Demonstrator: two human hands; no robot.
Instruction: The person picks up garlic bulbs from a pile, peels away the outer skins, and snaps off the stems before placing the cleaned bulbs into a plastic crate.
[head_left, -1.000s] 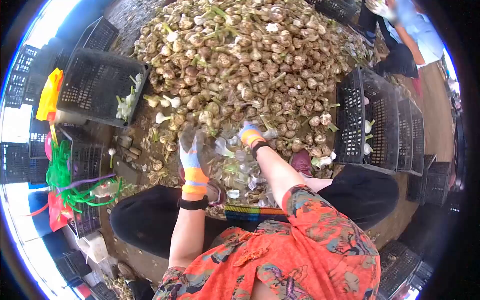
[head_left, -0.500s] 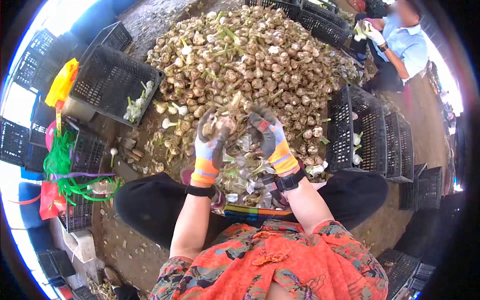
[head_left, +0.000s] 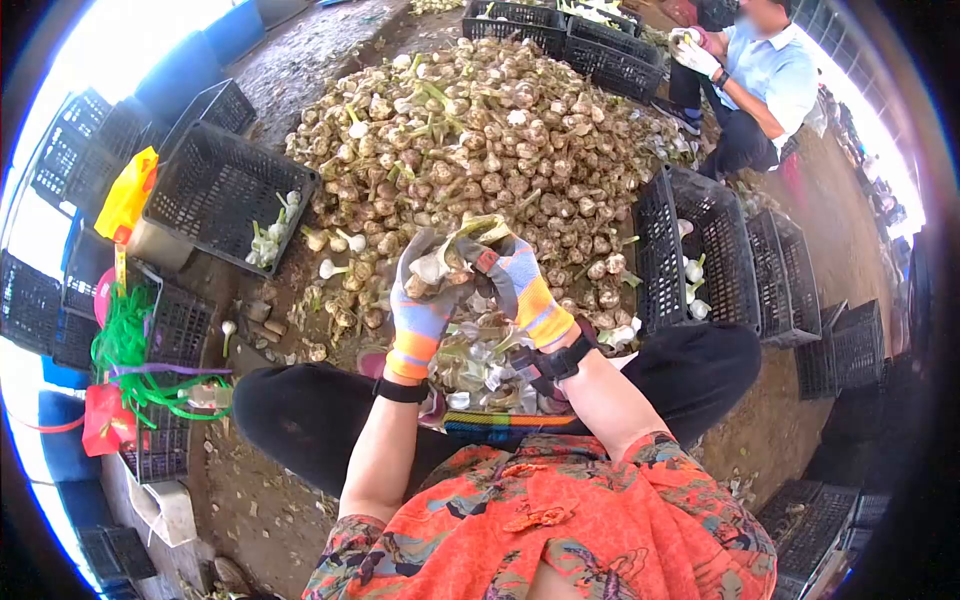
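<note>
In front of me both gloved hands come together over a garlic bulb (head_left: pixel 432 268) with loose, papery outer skin. My left hand (head_left: pixel 418 290) wraps its grey fingers round the bulb. My right hand (head_left: pixel 512 280) is closed on the garlic's stalk and peeling skin (head_left: pixel 482 228) at the upper right of the bulb. Just beyond the hands rises a large heap of soil-stained garlic (head_left: pixel 480 140). Stripped garlic skins (head_left: pixel 480 368) lie scattered between my legs, below the hands.
A black crate (head_left: pixel 215 200) at left holds a few cleaned garlic bulbs (head_left: pixel 272 235); another crate (head_left: pixel 700 255) at right holds several more. Green netting and ribbons (head_left: pixel 120 330) hang at far left. A person in white gloves (head_left: pixel 755 90) sits at upper right, beside stacked crates (head_left: pixel 610 60).
My right hand has moved left to meet the left hand, closing on the garlic's stalk and skin. The view has shifted slightly.
</note>
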